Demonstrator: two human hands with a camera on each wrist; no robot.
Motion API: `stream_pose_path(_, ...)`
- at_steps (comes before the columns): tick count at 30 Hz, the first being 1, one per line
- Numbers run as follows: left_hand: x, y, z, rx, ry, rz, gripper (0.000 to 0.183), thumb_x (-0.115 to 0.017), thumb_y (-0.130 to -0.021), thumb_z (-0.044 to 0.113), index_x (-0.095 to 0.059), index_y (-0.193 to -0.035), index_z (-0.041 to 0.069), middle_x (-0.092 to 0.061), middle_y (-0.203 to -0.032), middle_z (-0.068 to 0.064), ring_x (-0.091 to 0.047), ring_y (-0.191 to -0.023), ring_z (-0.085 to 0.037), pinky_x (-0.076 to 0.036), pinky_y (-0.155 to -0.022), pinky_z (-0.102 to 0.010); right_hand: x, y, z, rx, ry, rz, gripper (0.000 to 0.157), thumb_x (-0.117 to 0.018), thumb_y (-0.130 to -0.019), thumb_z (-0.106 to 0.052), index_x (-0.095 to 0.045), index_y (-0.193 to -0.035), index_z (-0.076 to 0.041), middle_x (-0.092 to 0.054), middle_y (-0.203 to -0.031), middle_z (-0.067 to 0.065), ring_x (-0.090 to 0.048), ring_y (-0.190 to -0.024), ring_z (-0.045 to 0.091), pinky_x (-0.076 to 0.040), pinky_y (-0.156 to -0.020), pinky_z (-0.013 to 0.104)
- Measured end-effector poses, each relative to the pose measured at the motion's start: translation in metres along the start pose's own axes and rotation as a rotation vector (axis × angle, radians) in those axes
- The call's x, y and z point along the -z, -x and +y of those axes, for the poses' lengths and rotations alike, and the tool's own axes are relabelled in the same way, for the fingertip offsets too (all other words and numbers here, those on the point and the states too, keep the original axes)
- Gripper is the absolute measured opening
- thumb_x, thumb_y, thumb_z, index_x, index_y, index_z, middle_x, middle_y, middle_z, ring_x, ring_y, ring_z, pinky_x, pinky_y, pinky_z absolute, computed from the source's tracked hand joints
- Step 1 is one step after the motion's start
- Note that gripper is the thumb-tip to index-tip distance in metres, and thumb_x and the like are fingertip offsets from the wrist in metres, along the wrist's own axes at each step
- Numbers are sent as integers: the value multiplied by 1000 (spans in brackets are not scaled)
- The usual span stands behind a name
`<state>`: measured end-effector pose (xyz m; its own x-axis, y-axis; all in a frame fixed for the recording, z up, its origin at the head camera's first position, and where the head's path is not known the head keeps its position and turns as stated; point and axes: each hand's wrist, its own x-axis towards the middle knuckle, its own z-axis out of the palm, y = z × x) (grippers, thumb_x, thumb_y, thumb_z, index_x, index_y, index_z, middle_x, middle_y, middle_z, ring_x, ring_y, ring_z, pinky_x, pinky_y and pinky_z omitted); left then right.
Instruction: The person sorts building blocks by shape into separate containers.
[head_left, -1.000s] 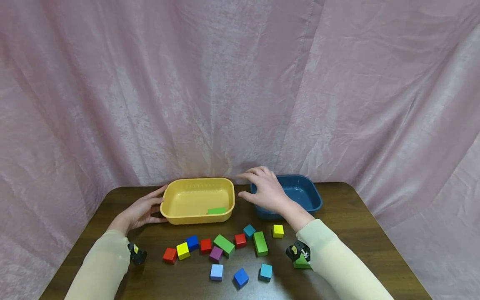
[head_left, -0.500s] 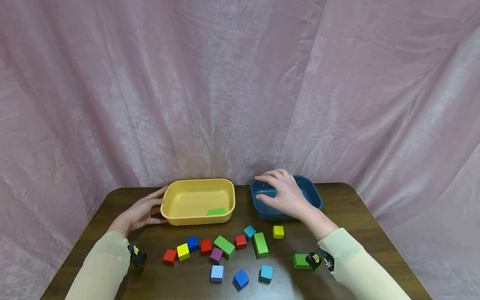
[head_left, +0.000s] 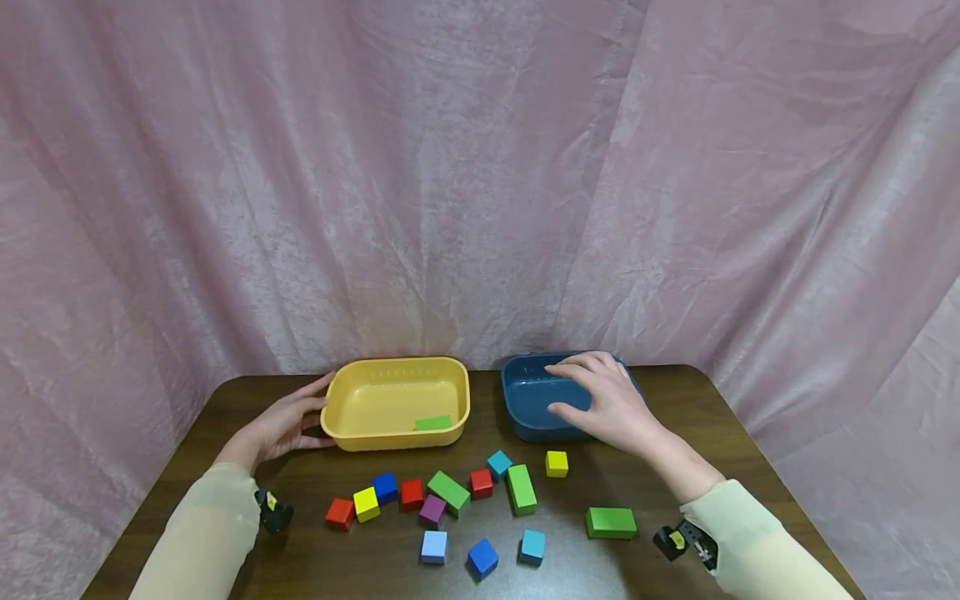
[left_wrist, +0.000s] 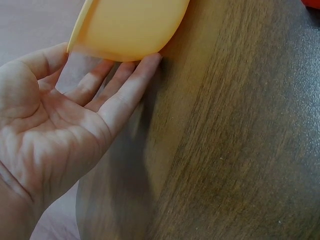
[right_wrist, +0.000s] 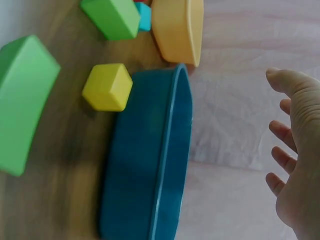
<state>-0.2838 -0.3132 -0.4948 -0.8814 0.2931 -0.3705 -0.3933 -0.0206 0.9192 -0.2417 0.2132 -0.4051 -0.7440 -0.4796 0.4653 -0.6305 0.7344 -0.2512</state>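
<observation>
My left hand touches the left end of a yellow plastic bin, its fingers extended along the wall. The left wrist view shows those fingertips right against the yellow bin. One green block lies inside that bin. Over the right part of a blue bin is my right hand, thumb and fingers spread with nothing between them. In the right wrist view the right hand stands above the blue bin's rim. A yellow cube sits in front of the blue bin.
Several small cubes and blocks lie on the wooden table, among them a red cube, a purple cube and a blue cube. A green block lies near my right forearm. A pink curtain hangs behind.
My right hand has moved rightward from the gap between the bins to over the blue bin's right side, uncovering the green block at right. The left hand has stayed at the yellow bin.
</observation>
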Motion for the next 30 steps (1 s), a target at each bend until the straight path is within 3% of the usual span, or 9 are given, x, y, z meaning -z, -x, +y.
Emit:
stream_pose_path(10, 0, 0, 1, -5, 0, 1, 60, -45, -98, 24, -15, -148, 39, -21, -147, -13, -42, -121, -37, -43, -86, -56, 9, 34, 14, -17, 17, -15, 53, -68, -78, -51, -54, -128, -35, -50, -124, -12, -37, -118, 16, -28, -94, 46)
stream_pose_path(18, 1, 0, 2, -8, 2, -2, 59, -44, -99, 24, -14, -148, 39, -23, -146, -15, -43, -121, -37, -42, -86, -58, 14, 49, 20, -29, 9, -10, 54, -69, -78, -50, -54, -127, -35, -50, -123, -10, -38, -117, 17, -28, -94, 46)
stream_pose_path(30, -3, 2, 1, 5, -1, 2, 60, -44, -99, 24, -14, -148, 38, -20, -147, -14, -40, -122, -39, -43, -86, -57, 16, 84, 25, -85, -7, -59, 55, -70, -77, -50, -53, -127, -36, -49, -124, -12, -41, -116, 13, -37, -90, 42)
